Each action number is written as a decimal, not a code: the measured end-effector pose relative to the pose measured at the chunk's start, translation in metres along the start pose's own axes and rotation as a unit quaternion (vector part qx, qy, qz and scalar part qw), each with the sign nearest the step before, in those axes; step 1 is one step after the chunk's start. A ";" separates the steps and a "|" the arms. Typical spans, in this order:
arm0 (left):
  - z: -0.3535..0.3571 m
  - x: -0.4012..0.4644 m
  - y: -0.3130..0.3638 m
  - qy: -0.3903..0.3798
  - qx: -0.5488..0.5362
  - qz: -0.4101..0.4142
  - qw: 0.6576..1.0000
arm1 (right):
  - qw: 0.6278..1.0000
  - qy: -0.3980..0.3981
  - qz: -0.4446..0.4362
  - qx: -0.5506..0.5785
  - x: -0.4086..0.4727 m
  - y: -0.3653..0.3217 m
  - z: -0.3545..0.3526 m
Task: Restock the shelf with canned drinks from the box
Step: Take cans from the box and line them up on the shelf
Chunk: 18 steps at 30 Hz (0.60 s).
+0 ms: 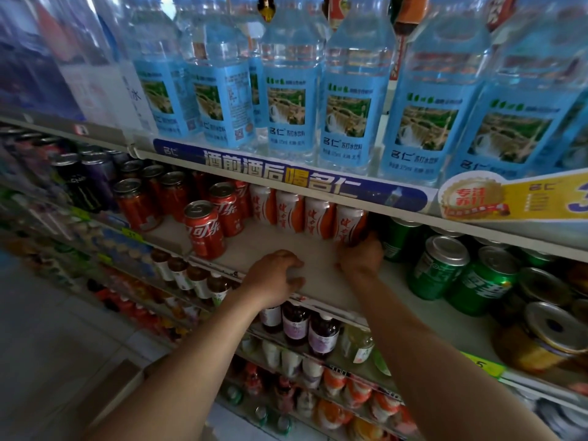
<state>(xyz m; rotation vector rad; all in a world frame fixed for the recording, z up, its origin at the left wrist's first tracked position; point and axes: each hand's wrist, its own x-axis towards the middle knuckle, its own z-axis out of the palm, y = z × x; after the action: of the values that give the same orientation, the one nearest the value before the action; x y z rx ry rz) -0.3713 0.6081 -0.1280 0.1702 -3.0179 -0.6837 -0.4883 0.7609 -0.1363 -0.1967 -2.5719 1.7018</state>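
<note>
Right hand point(361, 254) grips orange-white can point(348, 226) far back on shelf point(318, 281); left hand point(275, 276) loosely curled, empty. Can likely rigid, smooth; hold mid-body.

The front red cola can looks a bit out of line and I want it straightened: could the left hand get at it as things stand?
Probably yes. The left hand hovers empty over the bare shelf just right of the front red cola can, with nothing standing between them.

Both hands point(276, 275) point(361, 254) forward, fingers curled
</note>
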 end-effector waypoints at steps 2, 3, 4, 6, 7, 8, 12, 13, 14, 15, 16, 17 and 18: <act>0.000 0.000 0.000 -0.002 -0.006 -0.004 1.000 | 1.000 0.009 0.000 0.007 0.002 0.001 0.002; 0.001 0.000 0.001 -0.003 -0.009 -0.005 1.000 | 1.000 0.012 -0.001 0.007 0.002 0.000 0.002; 0.000 0.001 0.001 -0.002 -0.014 -0.007 1.000 | 1.000 0.006 0.005 0.002 0.000 -0.002 0.002; -0.001 -0.002 0.002 -0.009 -0.031 -0.009 0.999 | 1.000 -0.021 0.005 -0.013 -0.005 -0.001 -0.001; -0.003 -0.006 0.000 -0.008 -0.056 -0.010 0.998 | 0.999 -0.042 -0.009 -0.016 -0.011 -0.001 -0.003; -0.005 -0.011 0.000 0.001 -0.084 -0.001 0.996 | 0.998 -0.053 -0.029 -0.002 -0.018 0.001 -0.009; -0.014 -0.049 -0.014 0.162 -0.143 0.078 0.973 | 0.989 0.012 -0.138 0.046 -0.089 -0.019 -0.038; -0.014 -0.064 -0.021 0.200 -0.151 0.067 0.966 | 0.983 0.000 -0.171 0.069 -0.115 -0.027 -0.041; -0.012 -0.085 -0.038 0.233 -0.157 0.035 0.959 | 0.973 -0.047 -0.207 0.093 -0.140 -0.034 -0.032; -0.008 -0.101 -0.052 0.245 -0.168 -0.003 0.955 | 0.957 -0.099 -0.249 0.108 -0.160 -0.038 -0.028; 0.000 -0.123 -0.075 0.253 -0.177 -0.056 0.949 | 0.940 -0.169 -0.277 0.108 -0.176 -0.034 -0.010; 0.011 -0.146 -0.102 0.245 -0.184 -0.125 0.944 | 0.920 -0.252 -0.284 0.094 -0.188 -0.027 0.013; 0.025 -0.170 -0.128 0.223 -0.187 -0.197 0.936 | 0.901 -0.330 -0.272 0.067 -0.196 -0.014 0.040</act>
<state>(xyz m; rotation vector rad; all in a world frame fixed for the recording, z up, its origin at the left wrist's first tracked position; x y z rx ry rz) -0.1916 0.5233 -0.2088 0.8052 -2.3839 -1.0608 -0.2994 0.6929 -0.1341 1.1818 -2.4755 1.8984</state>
